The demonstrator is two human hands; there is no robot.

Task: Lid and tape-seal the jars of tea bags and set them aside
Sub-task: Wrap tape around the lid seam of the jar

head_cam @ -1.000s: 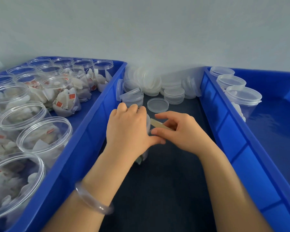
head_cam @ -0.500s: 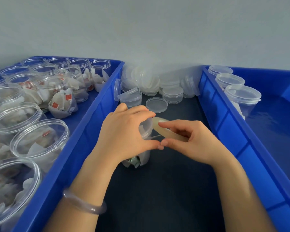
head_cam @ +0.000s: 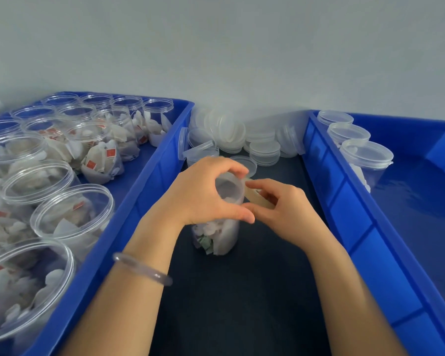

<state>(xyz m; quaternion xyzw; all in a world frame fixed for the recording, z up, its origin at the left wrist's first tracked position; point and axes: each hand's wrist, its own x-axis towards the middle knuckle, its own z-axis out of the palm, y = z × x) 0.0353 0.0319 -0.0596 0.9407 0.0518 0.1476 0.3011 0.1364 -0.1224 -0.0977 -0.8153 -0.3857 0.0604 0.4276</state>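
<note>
Your left hand [head_cam: 203, 199] has its grip curled round the top of the jar [head_cam: 217, 227] you are working on: thumb on the near side, fingers arched over the far edge of its lid [head_cam: 229, 186]. The jar stands upright on the dark worktop [head_cam: 242, 304], between the two blue bins, with tea bags showing through its lower wall.

Your right hand [head_cam: 285, 214] sits just beside the jar on its right. Its grip pinches a strip of tan tape [head_cam: 257, 199] between thumb and curled fingers, and the tape runs from those fingers up to the jar's right side at lid height. The tips of your two thumbs nearly meet at the front of the jar. I cannot tell how far the tape reaches round the jar.

A clear bracelet [head_cam: 141, 269] rings your left wrist.

The left bin [head_cam: 149, 181] holds many open jars [head_cam: 72, 214] of tea bags — none of them capped. Loose lids [head_cam: 231, 134] lie piled and stacked at the back of the worktop, against the wall. In the right bin [head_cam: 344, 181], three lidded jars [head_cam: 368, 160] stand in a row along its near wall.
</note>
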